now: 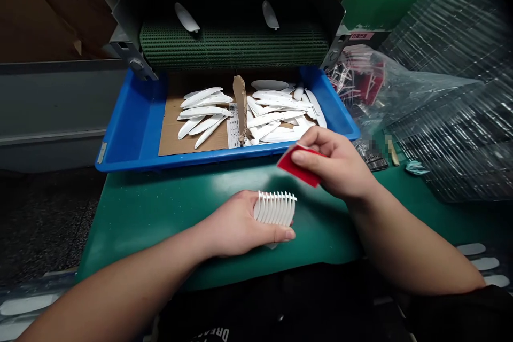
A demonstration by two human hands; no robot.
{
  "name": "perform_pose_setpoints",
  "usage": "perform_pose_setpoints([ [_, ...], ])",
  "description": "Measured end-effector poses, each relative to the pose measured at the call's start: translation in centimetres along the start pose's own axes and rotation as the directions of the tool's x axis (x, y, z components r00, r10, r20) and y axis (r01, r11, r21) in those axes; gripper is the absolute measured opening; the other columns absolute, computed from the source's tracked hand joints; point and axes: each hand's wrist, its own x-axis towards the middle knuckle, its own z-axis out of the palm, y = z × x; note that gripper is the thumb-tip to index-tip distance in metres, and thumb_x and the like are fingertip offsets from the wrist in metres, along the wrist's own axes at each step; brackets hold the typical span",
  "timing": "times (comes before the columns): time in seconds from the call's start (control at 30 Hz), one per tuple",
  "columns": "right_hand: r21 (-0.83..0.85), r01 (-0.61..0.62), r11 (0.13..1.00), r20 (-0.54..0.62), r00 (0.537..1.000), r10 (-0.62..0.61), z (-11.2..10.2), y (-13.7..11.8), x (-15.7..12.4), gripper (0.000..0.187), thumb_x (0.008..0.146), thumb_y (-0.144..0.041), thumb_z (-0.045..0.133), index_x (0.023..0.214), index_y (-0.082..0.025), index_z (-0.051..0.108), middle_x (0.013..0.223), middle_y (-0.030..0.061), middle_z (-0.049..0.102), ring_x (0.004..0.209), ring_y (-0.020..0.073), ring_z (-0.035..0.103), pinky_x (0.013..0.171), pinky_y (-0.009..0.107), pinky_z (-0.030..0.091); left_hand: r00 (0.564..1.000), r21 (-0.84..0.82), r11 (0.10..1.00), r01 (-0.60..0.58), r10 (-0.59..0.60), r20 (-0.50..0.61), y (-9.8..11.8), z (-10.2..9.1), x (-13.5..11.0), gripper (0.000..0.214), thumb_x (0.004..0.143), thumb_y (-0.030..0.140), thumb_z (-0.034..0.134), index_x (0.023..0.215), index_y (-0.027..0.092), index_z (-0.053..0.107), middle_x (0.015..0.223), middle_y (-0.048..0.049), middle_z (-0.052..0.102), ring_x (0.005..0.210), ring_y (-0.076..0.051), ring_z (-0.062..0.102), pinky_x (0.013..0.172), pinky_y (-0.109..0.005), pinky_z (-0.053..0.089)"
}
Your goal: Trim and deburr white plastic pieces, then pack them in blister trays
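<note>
My left hand (240, 224) is closed round a stack of curved white plastic pieces (276, 208), held low over the green table. Their small tabbed ends line up in a row facing up. In my right hand (339, 163) is a flat red pad (298, 166) with a pale edge, pinched between thumb and fingers. The pad is up and to the right of the stack, apart from it. Just beyond both hands stands a blue tray (200, 159), where loose white pieces (280, 109) lie on the right and more white pieces (206, 112) on the left.
A green conveyor belt (236, 45) ends above the tray, carrying several white pieces. Torn cardboard (240, 101) divides the tray. At the right are a plastic bag (372, 75) of red and white scraps and stacked clear plastic trays (452, 91). The green tabletop (140, 224) lies in front.
</note>
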Motion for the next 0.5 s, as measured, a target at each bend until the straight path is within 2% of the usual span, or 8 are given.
perform_pose_setpoints([
  [0.07, 0.024, -0.055, 0.998, 0.169, 0.984, 0.05, 0.0, -0.1, -0.1, 0.037, 0.084, -0.05, 0.088, 0.088, -0.02, 0.067, 0.079, 0.0032, 0.074, 0.062, 0.0158, 0.064, 0.055, 0.027, 0.049, 1.0, 0.006, 1.0, 0.011, -0.011, 0.004, 0.0, -0.1, 0.0, 0.041, 0.075, 0.049, 0.092, 0.095, 0.016, 0.078, 0.082, -0.0055, 0.078, 0.074, -0.022, 0.072, 0.065, -0.03, 0.054],
  [0.1, -0.019, -0.057, 0.998, 0.183, 0.981, 0.059, 0.1, 0.0, 0.0, 0.035, 0.085, -0.049, 0.087, 0.088, -0.02, 0.067, 0.08, 0.0041, 0.074, 0.064, 0.0164, 0.064, 0.056, 0.028, 0.049, 1.0, -0.004, 1.0, 0.013, -0.013, 0.003, 0.0, -0.1, 0.0, 0.041, 0.075, 0.048, 0.092, 0.096, 0.016, 0.078, 0.084, -0.0059, 0.079, 0.077, -0.023, 0.073, 0.067, -0.03, 0.055],
  [0.17, -0.16, -0.01, 0.987, 0.042, 0.999, 0.016, 0.0, 0.2, 0.2, 0.029, 0.088, -0.043, 0.085, 0.088, -0.02, 0.067, 0.08, 0.0039, 0.074, 0.065, 0.0161, 0.063, 0.059, 0.028, 0.049, 1.0, -0.054, 0.998, 0.014, -0.013, 0.02, 0.0, -0.1, 0.0, 0.045, 0.074, 0.045, 0.093, 0.106, 0.016, 0.079, 0.096, -0.0079, 0.082, 0.087, -0.026, 0.077, 0.074, -0.033, 0.059],
  [0.23, -0.239, 0.016, 0.971, -0.085, 0.996, -0.037, -0.2, 0.5, 0.6, 0.027, 0.089, -0.04, 0.083, 0.089, -0.02, 0.066, 0.079, 0.003, 0.073, 0.065, 0.0157, 0.062, 0.059, 0.028, 0.047, 0.999, -0.11, 0.994, 0.019, -0.014, 0.047, 0.0, -0.1, 0.0, 0.051, 0.073, 0.043, 0.095, 0.114, 0.018, 0.079, 0.107, -0.01, 0.084, 0.095, -0.029, 0.079, 0.082, -0.037, 0.062],
  [0.27, -0.244, 0.014, 0.97, -0.083, 0.996, -0.036, -0.3, 0.6, 0.8, 0.026, 0.089, -0.041, 0.082, 0.089, -0.02, 0.066, 0.08, 0.0033, 0.073, 0.067, 0.0161, 0.062, 0.06, 0.028, 0.047, 0.998, -0.133, 0.991, 0.019, -0.011, 0.059, 0.0, -0.1, 0.0, 0.053, 0.073, 0.043, 0.096, 0.116, 0.018, 0.079, 0.109, -0.0108, 0.084, 0.098, -0.03, 0.079, 0.084, -0.039, 0.063],
  [0.33, -0.242, -0.008, 0.97, -0.002, 1.0, 0.007, -0.5, 0.8, 0.9, 0.025, 0.092, -0.042, 0.079, 0.091, -0.02, 0.067, 0.085, 0.0047, 0.075, 0.072, 0.0179, 0.065, 0.062, 0.029, 0.049, 0.998, -0.19, 0.982, 0.005, 0.007, 0.061, 0.0, -0.2, 0.0, 0.054, 0.071, 0.042, 0.098, 0.115, 0.018, 0.079, 0.112, -0.012, 0.084, 0.103, -0.032, 0.08, 0.087, -0.04, 0.064],
  [0.5, -0.372, -0.106, 0.922, 0.132, 0.977, 0.166, 0.1, 1.2, 0.8, 0.024, 0.098, -0.043, 0.07, 0.102, -0.02, 0.073, 0.09, 0.0041, 0.078, 0.076, 0.0188, 0.068, 0.066, 0.03, 0.05, 0.994, -0.341, 0.937, -0.074, 0.096, 0.047, -0.4, -0.5, 0.2, 0.054, 0.067, 0.036, 0.103, 0.113, 0.016, 0.08, 0.112, -0.0132, 0.084, 0.113, -0.034, 0.08, 0.093, -0.041, 0.067],
])
